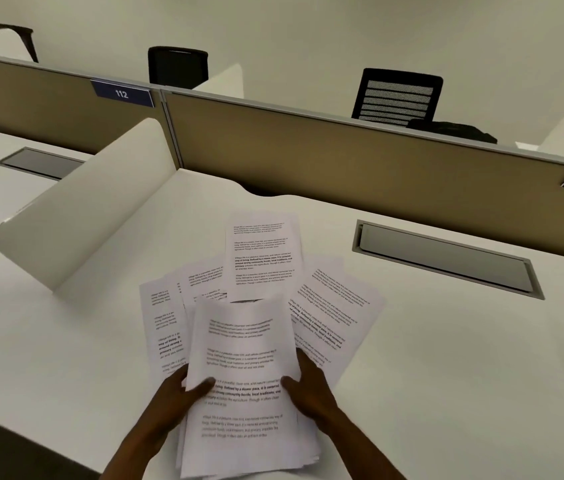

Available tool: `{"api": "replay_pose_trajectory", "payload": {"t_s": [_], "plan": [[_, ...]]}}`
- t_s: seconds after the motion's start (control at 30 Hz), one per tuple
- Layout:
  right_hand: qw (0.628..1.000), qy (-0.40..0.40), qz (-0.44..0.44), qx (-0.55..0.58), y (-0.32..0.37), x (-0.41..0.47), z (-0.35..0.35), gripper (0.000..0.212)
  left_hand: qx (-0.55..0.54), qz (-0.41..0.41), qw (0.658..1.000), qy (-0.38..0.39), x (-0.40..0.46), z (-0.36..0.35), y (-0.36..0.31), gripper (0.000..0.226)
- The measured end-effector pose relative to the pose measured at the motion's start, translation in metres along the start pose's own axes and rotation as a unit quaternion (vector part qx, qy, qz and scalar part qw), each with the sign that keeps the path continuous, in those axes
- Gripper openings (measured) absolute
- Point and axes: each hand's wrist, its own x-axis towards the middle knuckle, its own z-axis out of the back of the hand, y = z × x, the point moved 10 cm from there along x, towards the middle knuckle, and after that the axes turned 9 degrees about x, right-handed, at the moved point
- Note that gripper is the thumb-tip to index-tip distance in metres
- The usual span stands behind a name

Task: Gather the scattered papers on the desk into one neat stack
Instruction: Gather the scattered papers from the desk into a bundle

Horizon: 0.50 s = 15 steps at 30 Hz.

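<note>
A bundle of printed white sheets (242,358) is held near the desk's front edge, its top curling slightly. My left hand (176,400) grips its left side with the thumb on top. My right hand (308,393) grips its right side the same way. Loose printed sheets still lie on the white desk (446,358): one upright sheet (261,254) behind the bundle, a slanted pile (336,313) to the right, and overlapping sheets (166,323) fanned out to the left, partly hidden by the bundle.
A curved white side divider (79,220) stands at the left of the desk. A tan partition (342,161) runs along the back. A grey cable hatch (446,261) is set into the desk at the right. Black office chairs (398,95) stand beyond the partition.
</note>
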Motion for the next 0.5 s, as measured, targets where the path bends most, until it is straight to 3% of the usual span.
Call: {"api": "replay_pose_trajectory", "payload": {"t_s": [0.07, 0.13, 0.23, 0.4, 0.5], "plan": [[0.998, -0.048, 0.028, -0.028, 0.006, 0.002, 0.013, 0.055, 0.052, -0.020, 0.998, -0.016, -0.001, 0.001, 0.003, 0.055], [0.982, -0.173, 0.050, -0.053, 0.017, 0.001, 0.049, 0.043, 0.097, -0.019, 0.994, -0.044, -0.002, 0.005, 0.007, 0.053], [0.940, -0.309, 0.061, -0.131, 0.033, 0.006, 0.108, 0.055, 0.145, 0.000, 0.983, -0.114, -0.003, 0.020, 0.012, 0.045], [0.924, -0.219, -0.033, -0.310, 0.038, 0.055, 0.160, 0.110, 0.201, 0.005, 0.958, -0.206, -0.010, 0.043, 0.004, 0.043], [0.916, -0.160, -0.065, -0.362, 0.040, 0.074, 0.180, 0.130, 0.234, -0.005, 0.943, -0.235, -0.012, 0.052, -0.004, 0.038]]}}
